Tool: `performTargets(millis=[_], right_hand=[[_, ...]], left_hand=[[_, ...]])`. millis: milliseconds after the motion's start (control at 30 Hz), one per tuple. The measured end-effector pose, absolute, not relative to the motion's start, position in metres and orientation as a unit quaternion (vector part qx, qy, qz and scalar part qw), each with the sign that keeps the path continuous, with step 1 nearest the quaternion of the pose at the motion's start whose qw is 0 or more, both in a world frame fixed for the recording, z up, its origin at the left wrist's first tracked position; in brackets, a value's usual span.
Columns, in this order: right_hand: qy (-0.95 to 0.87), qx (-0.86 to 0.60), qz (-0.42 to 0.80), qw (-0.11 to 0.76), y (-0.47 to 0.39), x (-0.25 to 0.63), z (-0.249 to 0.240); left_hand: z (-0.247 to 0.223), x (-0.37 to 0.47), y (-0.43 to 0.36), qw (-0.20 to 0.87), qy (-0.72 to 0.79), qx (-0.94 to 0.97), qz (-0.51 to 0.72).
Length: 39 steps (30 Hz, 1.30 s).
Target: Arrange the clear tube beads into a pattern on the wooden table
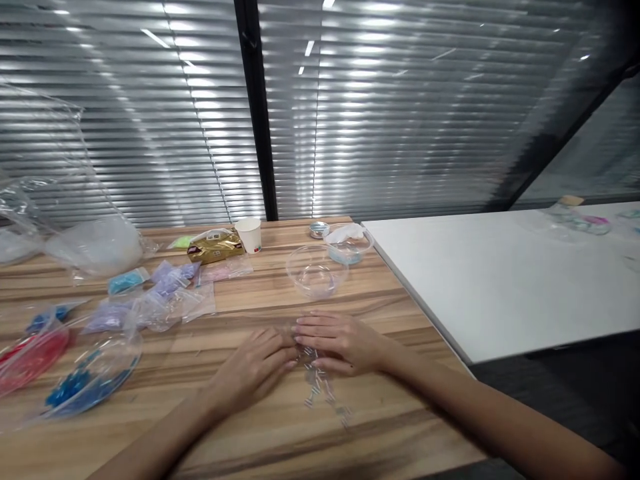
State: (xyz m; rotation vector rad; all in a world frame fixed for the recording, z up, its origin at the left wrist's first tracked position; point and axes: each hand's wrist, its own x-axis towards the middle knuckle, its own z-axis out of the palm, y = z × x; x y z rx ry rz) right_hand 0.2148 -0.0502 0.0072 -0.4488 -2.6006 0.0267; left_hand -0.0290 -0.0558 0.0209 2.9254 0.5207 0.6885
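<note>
Although blur hides any pinch, both hands (260, 360) (341, 339) curl beside clear, glinting bits (313, 392) on grained wood (260, 447).

"What stood behind the wood-grain table (240, 440)?"
"Grey slatted blinds (410, 133), brightly streaked, and a black post (259, 113)."
"And to its right?"
"A white table (500, 280), above dark floor (550, 400)."

Far: window blinds (400, 133) with grey slats, dark post (261, 120) between. Before blinds, on wooden worktop (240, 437): white paper cup (249, 236), upright; just beside it, at left, golden packet (215, 248). Far left: large clear bag (100, 245), whitish inside. Nearer: small bags (170, 280) with purple content. Near left: red dish (47, 360), beside it clear bowl (107, 393) holding blue pieces. Right: white table (500, 280), few blurred things at far end.
</note>
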Motion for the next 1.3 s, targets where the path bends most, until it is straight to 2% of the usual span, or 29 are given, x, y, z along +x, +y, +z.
performTargets(millis=[267,467,567,733,833,1033,1300], right_hand=[[-0.951,-0.205,0.011,0.229,-0.057,0.224,0.002],[-0.943,-0.236,-0.004,0.235,-0.061,0.223,0.002],[-0.937,-0.249,-0.02,0.243,-0.061,0.222,0.0],[-0.937,-0.255,-0.023,0.238,-0.061,0.225,0.001],[-0.934,-0.262,-0.03,0.24,-0.061,0.225,0.002],[-0.928,-0.269,-0.052,0.252,-0.059,0.225,0.003],[-0.917,-0.23,-0.084,0.315,-0.057,0.223,0.009]], left_hand=[[0.025,-0.026,-0.063,0.018,0.075,0.955,0.285],[0.029,-0.028,-0.075,0.017,0.054,0.973,0.225],[0.027,-0.031,-0.069,0.023,0.095,0.968,0.233],[0.024,-0.044,-0.04,0.051,0.256,0.93,0.26],[0.024,-0.047,-0.034,0.084,0.265,0.933,0.227],[0.026,-0.037,-0.057,0.177,0.18,0.965,0.074],[0.025,-0.035,-0.061,0.174,0.177,0.968,0.039]])
